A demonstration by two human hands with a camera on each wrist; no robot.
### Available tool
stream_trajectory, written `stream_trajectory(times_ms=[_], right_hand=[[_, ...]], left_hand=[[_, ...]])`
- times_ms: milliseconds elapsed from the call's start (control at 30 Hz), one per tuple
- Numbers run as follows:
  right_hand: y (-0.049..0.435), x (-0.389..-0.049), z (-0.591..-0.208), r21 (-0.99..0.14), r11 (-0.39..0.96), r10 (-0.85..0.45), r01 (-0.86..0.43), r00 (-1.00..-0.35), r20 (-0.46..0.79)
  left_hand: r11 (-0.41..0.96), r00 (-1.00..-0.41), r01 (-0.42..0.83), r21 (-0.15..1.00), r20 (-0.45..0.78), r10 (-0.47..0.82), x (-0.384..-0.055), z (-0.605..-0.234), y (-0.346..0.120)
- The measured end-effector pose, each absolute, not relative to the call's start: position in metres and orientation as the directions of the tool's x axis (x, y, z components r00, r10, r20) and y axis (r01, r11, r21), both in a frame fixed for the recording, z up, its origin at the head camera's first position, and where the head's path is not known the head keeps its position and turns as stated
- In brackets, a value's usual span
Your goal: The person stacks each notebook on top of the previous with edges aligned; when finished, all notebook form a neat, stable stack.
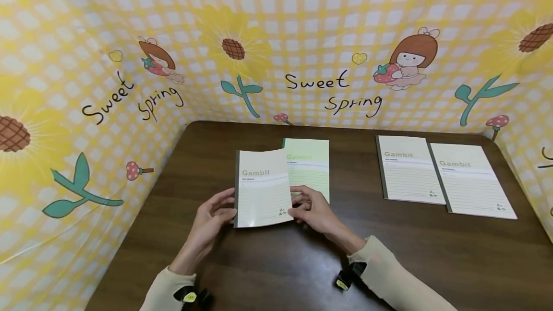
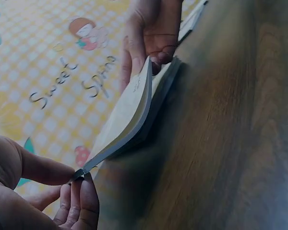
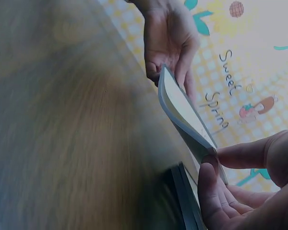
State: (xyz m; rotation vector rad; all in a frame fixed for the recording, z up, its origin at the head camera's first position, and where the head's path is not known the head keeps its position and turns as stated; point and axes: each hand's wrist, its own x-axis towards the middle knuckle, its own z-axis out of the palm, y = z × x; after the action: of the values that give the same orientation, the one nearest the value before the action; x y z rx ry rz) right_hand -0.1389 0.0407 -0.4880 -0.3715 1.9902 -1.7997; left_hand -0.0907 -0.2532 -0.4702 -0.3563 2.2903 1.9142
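Note:
A cream Gambit notebook (image 1: pixel 263 198) with a dark spine is held raised and slightly bowed above the table. My left hand (image 1: pixel 209 222) pinches its spine edge between thumb and fingers, as the left wrist view shows at the notebook's near corner (image 2: pixel 84 168). At the opposite edge, my right hand (image 1: pixel 317 211) pinches the lower right side with the thumb in front. Partly behind the held notebook and the right hand lies a green Gambit notebook (image 1: pixel 312 169), its left part covered. In the right wrist view, the held notebook's cover (image 3: pixel 189 112) curves between both hands.
Two more cream notebooks, a left one (image 1: pixel 408 174) and a right one (image 1: pixel 475 181), lie at the right of the brown table (image 1: pixel 276 272), the right one slightly lower. A yellow checked cloth (image 1: pixel 276 28) hangs along the back and sides.

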Motion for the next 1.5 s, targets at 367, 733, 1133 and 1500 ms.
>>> stream_trajectory(times_ms=[367,733,1133,1500], right_hand=[[0.082,-0.151,-0.487,-0.975,0.213,-0.316,0.065,-0.939,-0.132],[0.107,-0.164,-0.494,-0.966,0.254,-0.231,0.051,-0.967,-0.112],[0.112,-0.167,-0.5,-0.952,0.296,-0.188,0.08,-0.972,-0.14],[0.115,-0.165,-0.505,-0.946,0.317,-0.195,0.063,-0.972,-0.13]], left_hand=[[0.23,-0.978,-0.201,0.952,-0.21,0.016,-0.145,-0.482,-0.211],[0.313,-0.984,-0.154,0.937,-0.175,0.038,-0.178,-0.493,-0.178],[0.421,-0.987,-0.091,0.903,-0.137,0.081,-0.183,-0.5,-0.173],[0.571,-0.995,0.006,0.821,-0.053,0.086,-0.179,-0.495,-0.167]])
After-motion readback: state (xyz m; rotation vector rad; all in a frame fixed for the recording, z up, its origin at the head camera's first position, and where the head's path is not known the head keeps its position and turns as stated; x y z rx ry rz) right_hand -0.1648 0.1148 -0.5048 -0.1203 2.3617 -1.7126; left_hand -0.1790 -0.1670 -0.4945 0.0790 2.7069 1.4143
